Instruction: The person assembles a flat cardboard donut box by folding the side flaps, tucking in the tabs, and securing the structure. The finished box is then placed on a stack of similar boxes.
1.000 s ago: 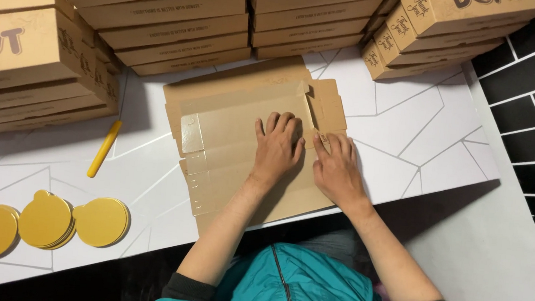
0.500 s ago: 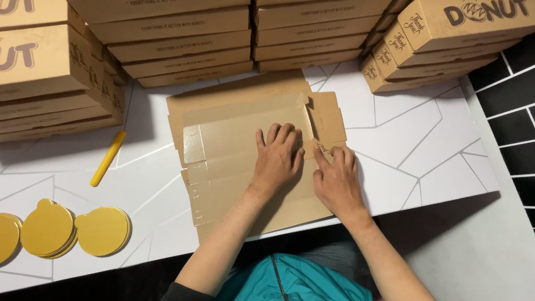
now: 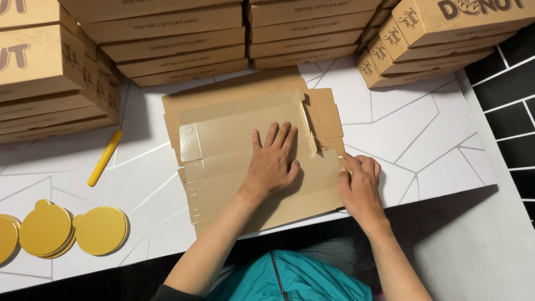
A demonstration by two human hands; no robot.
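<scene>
Here, left hand [image 3: 274, 162] and right hand [image 3: 359, 188] seemingly flat on cardboard blank [image 3: 230, 134].

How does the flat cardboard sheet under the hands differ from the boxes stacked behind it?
The flat cardboard box blank lies unfolded in a single layer on the white table; the stacked brown boxes are assembled, closed and piled several high. The blank shows a plain glossy face under the left hand and right hand; the boxes show printed outsides. Both are brown cardboard.
</scene>
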